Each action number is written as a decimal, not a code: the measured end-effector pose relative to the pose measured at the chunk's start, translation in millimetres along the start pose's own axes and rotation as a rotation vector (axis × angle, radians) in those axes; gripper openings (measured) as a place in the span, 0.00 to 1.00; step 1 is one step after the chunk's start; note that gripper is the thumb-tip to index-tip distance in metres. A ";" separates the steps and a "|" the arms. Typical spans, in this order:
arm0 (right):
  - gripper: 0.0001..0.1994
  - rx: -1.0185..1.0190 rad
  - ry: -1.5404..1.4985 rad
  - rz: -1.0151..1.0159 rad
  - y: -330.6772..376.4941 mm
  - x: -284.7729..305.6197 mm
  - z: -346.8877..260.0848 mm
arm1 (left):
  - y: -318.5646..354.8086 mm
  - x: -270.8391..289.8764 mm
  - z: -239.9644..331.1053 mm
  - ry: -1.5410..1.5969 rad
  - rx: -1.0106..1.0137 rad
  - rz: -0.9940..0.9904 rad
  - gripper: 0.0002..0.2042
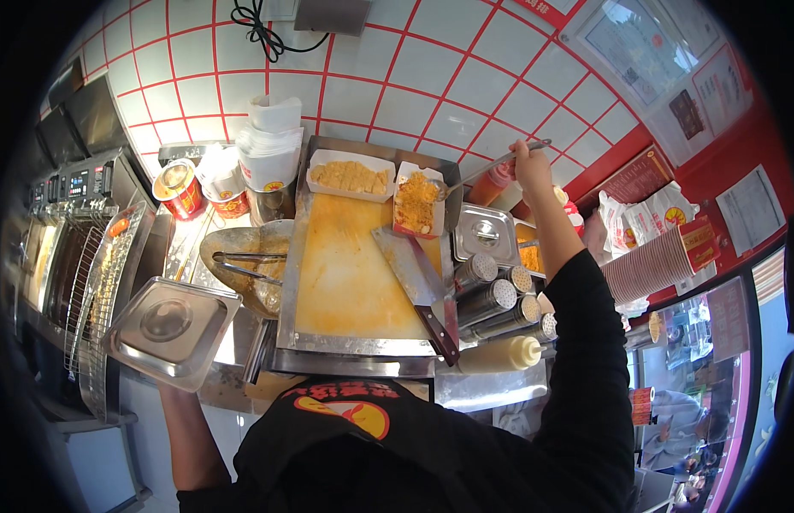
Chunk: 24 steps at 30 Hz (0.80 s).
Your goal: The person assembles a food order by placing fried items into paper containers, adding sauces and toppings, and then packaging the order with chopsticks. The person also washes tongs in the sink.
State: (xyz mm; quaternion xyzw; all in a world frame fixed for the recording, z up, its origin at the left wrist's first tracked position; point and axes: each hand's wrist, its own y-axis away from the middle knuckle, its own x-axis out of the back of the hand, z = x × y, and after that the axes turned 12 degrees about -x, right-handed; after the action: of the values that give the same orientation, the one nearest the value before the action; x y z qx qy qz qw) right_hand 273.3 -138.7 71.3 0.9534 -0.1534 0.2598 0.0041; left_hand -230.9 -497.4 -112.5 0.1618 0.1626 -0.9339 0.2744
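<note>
My right hand [532, 164] is closed round the long handle of a metal spoon [482, 171] at the upper right. The spoon's bowl is over the edge of a paper tray [403, 224] of food topped with orange crumbs or powder. Beside it, a second paper tray [318, 161] holds pale sliced, breaded-looking food. At the lower left, my left hand [180, 395] holds up a square steel lid [170, 329]; the lid hides its fingers. A cleaver [414, 278] with a dark handle lies across the right side of the yellow cutting board [345, 291].
Metal tongs [243, 256] rest on a steel scoop-shaped pan [215, 244]. Several shakers [491, 295] and a squeeze bottle [504, 355] lie right of the board. Another steel lid [487, 232] is behind them. Stacked cups [649, 269] stand farther right; a wire rack [85, 299] is left.
</note>
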 end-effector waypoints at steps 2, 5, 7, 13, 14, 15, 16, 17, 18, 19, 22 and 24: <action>0.15 -0.035 -0.106 -0.012 -10.7 14.5 3.0 | -5.0 -6.1 -3.0 0.001 0.000 -0.034 0.21; 0.14 -0.077 -0.350 -0.013 -22.6 46.1 10.0 | -20.2 -27.0 -9.0 0.014 -0.008 -0.108 0.21; 0.12 -0.092 -0.382 0.017 -28.1 79.9 12.7 | -35.8 -53.2 -14.2 0.025 -0.023 -0.186 0.21; 0.13 -0.044 -0.509 0.195 -25.9 204.7 41.3 | -94.3 -196.8 -19.1 0.485 0.163 -0.418 0.20; 0.13 0.003 -0.417 0.256 -23.6 224.0 50.0 | -100.3 -229.9 -18.8 0.545 0.215 -0.439 0.19; 0.15 0.027 -0.392 0.294 -21.7 238.2 60.9 | -102.5 -261.7 -16.8 0.637 0.247 -0.461 0.18; 0.15 0.055 -0.290 0.373 -20.2 247.5 74.0 | -104.1 -293.1 -14.4 0.598 0.259 -0.510 0.17; 0.16 0.100 -0.190 0.439 -19.3 255.1 87.4 | -107.5 -338.2 -22.6 0.433 0.108 -0.483 0.17; 0.17 0.057 0.020 0.543 -20.1 257.9 102.3 | -110.4 -385.3 -30.7 0.284 -0.007 -0.426 0.17; 0.17 0.048 0.284 0.564 -18.5 258.9 120.2 | -105.3 -421.5 -37.1 0.467 0.046 -0.527 0.09; 0.20 0.073 0.427 0.575 -21.8 234.2 180.8 | -78.0 -536.3 -67.6 -0.004 -0.423 -0.624 0.09; 0.21 0.234 0.387 0.618 -25.8 208.6 219.5 | -53.3 -589.8 -83.1 -0.132 -0.697 -0.751 0.05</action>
State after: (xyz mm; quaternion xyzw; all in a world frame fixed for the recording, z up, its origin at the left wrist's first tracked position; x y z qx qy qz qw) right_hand 560.0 -193.8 -13.1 0.7894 -0.3995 0.4398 -0.1545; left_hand 226.8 -151.1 55.4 -0.0680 0.4935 -0.8665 -0.0327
